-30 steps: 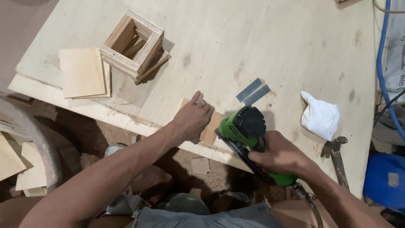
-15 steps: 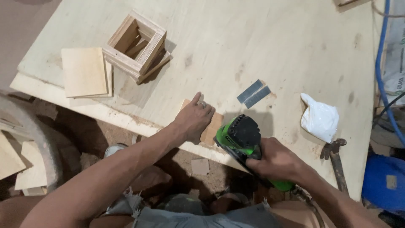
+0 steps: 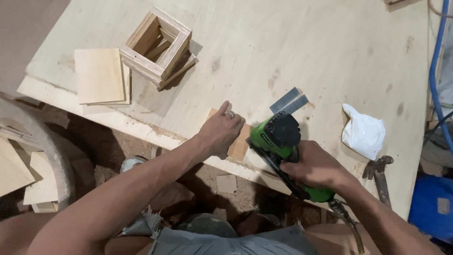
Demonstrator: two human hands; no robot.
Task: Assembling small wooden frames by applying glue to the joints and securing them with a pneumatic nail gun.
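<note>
Left hand [image 3: 222, 132] and nail gun [image 3: 278, 141] at table edge [image 3: 141, 125], bare plywood beyond.

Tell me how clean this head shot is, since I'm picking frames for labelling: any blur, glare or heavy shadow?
Head view: sharp on the left hand, the right hand and the green nail gun; soft even light on the plywood table; no glare; the open wooden box casts a short shadow; the floor below is dim.

plywood worktable [image 3: 292, 42] pale, stained | dirt floor [image 3: 118, 141] brown, wood offcuts | blue hose [image 3: 436, 71] right edge
</note>
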